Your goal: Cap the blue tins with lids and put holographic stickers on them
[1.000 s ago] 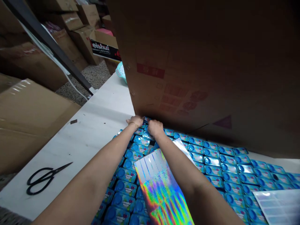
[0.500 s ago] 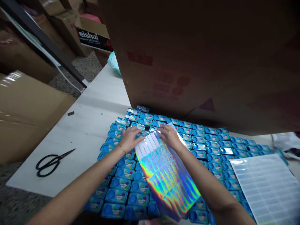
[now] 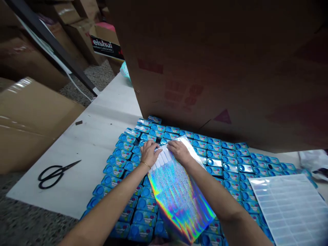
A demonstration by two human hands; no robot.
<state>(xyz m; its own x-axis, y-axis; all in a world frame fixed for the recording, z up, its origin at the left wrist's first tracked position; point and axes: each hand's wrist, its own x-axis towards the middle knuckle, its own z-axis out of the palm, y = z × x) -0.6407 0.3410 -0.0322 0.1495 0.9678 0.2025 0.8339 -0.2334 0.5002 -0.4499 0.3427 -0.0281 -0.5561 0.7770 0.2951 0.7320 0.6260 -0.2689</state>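
Observation:
A shiny rainbow-coloured sticker sheet [image 3: 179, 194] lies over rows of small blue tins [image 3: 145, 217]. Its upper left part shows white backing with strips. My left hand [image 3: 150, 153] is at the sheet's top left corner, fingers curled together at the edge. My right hand [image 3: 180, 151] rests at the top of the sheet, with fingers bent over its upper edge. Whatever lies between the fingertips of either hand is too small to make out. Beneath my right hand, a whitish part of the sheet sticks out towards the upper right.
Black scissors [image 3: 55, 174] lie on the white table [image 3: 102, 118] at left. A large cardboard box [image 3: 205, 68] stands behind the tins. A whitish label sheet [image 3: 292, 205] covers tins at right. Another carton [image 3: 33, 119] stands beyond the table's left edge.
My left hand has moved slightly right along the sheet's top edge, and its fingers have drawn in. My right hand has shifted slightly left. The view has shifted a little.

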